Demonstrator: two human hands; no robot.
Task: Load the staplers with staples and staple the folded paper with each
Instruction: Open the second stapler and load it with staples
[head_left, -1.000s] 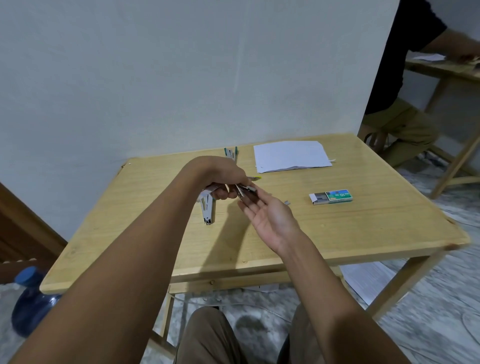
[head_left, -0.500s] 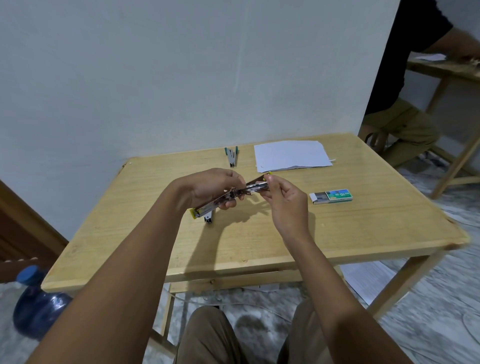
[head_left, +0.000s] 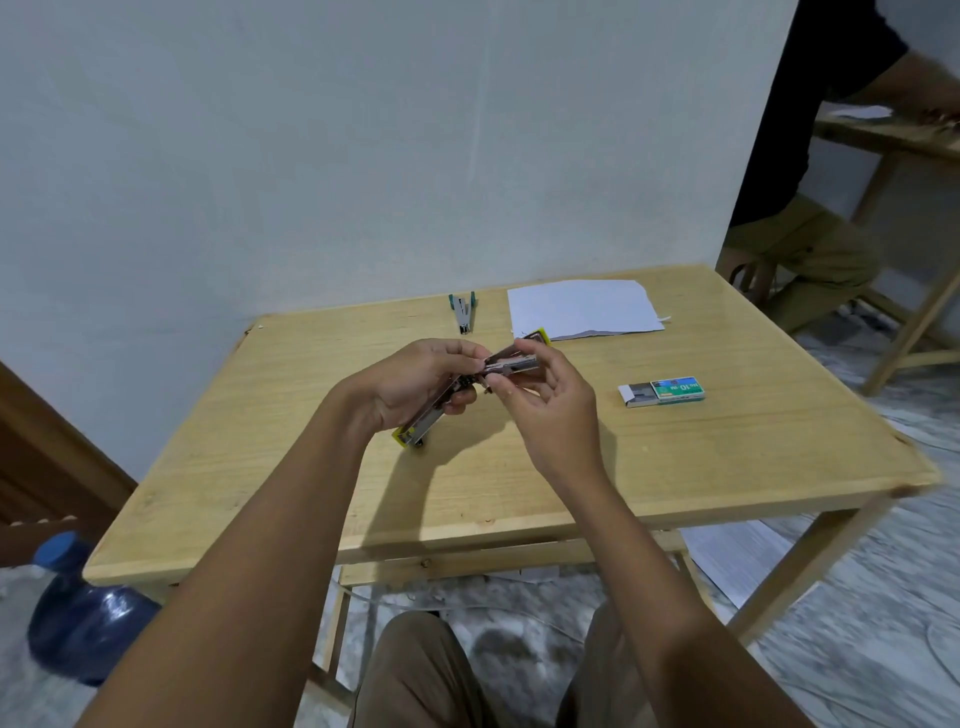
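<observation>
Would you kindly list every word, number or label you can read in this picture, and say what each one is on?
"No 10": green label of the staple box, upside down in this view.
Smaller print beside it: too blurred to read.
No readable text on the yellow stapler, green stapler or folded paper.

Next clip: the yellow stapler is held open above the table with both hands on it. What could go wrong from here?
1. The left hand grips the yellow stapler in mid-air while the right hand pinches its metal magazine; any staples fed in could slip and scatter, though none are discernible.
2. Fingertips sit against the opened stapler, so a snap shut might pinch them.
3. The staple box lies partly open; a brushing arm might spill it.
</observation>
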